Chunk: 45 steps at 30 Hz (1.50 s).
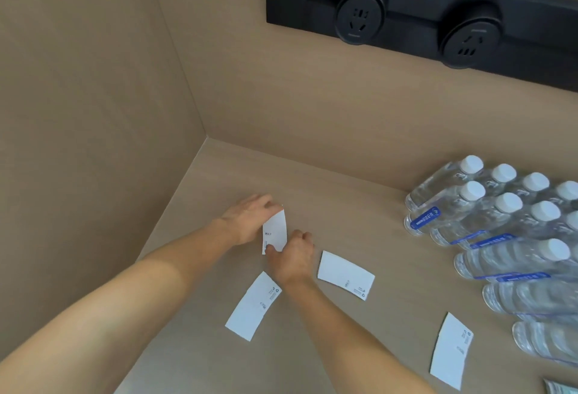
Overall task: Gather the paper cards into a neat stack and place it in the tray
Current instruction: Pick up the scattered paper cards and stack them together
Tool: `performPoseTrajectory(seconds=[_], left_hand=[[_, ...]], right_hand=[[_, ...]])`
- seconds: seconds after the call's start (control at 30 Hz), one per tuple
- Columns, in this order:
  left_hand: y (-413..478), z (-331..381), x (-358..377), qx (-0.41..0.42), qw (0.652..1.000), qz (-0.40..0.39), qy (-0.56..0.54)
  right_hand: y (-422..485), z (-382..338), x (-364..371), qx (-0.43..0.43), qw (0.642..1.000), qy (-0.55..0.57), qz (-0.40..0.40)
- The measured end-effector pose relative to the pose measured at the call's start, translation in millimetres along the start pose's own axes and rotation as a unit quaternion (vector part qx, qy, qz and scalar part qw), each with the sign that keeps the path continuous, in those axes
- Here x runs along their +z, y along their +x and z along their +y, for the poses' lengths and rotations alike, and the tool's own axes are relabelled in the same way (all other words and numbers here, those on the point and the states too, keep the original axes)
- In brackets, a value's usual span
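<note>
**Two Hands Hold One White Card in the Corner**

We see a big tan tabletop (359, 215) that runs into a corner where two tan walls meet. High on the back wall there is a long black power strip (419, 8) with two round plugs holes on it.

On the right side of the tabletop lies a big pack of water bottles (506, 237). The bottles are clear, with white caps and blue labels. They sit close together in rows.

Two bare arms reach in from the bottom of the view. The left hand (247, 221) is near the corner, and the right hand (294, 259) is just beside it. Between them they hold up one white paper card (275, 231). The card stands almost upright. The left fingers are closed on its top edge, and the right fingers pinch its bottom edge.

Three more white cards lie flat on the tabletop. One card (253, 306) lies just under the right wrist, toward the left. Another card (345, 274) lies just to the right of the right hand. The last card (452, 351) lies farther off, near the bottles at the lower right. Each card has small dark print near one end, too small for us to read.

At the bottom right corner we see a bit of something shiny, but we cannot tell what it is.
</note>
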<state>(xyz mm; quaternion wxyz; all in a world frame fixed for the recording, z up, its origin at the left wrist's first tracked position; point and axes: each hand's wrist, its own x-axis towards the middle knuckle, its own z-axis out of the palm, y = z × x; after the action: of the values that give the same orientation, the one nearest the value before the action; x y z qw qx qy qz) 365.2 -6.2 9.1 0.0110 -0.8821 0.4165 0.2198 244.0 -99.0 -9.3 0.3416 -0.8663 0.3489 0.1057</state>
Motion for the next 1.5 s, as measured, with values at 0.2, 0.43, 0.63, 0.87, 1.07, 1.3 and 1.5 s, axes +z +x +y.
performPoseTrajectory(seconds=[0.2,0.43,0.63,0.87,1.07,1.3,1.5], left_hand=[[38,-17,-15,0.116,0.987,-0.045,0.098],[54,-29,-6,0.167,0.977,-0.062,0.115],[60,-33,-9,0.178,0.977,-0.050,0.108],[31,-53,7,0.086,0.995,-0.035,-0.040],[-20,-41,47,-0.101,0.974,0.043,-0.200],[-22,-16,26,-0.126,0.984,0.016,-0.128],[-26,15,12,-0.094,0.990,0.030,-0.102]], right_hand=[[-2,-13,37,0.092,0.993,0.040,0.056],[0,-15,53,0.088,0.992,-0.005,0.090],[8,-10,49,0.066,0.995,0.005,0.075],[22,-1,31,-0.050,0.994,-0.092,0.021],[71,-3,-10,-0.188,0.959,-0.195,-0.081],[62,2,-25,-0.218,0.954,-0.195,-0.068],[43,30,-56,-0.202,0.963,-0.171,-0.055]])
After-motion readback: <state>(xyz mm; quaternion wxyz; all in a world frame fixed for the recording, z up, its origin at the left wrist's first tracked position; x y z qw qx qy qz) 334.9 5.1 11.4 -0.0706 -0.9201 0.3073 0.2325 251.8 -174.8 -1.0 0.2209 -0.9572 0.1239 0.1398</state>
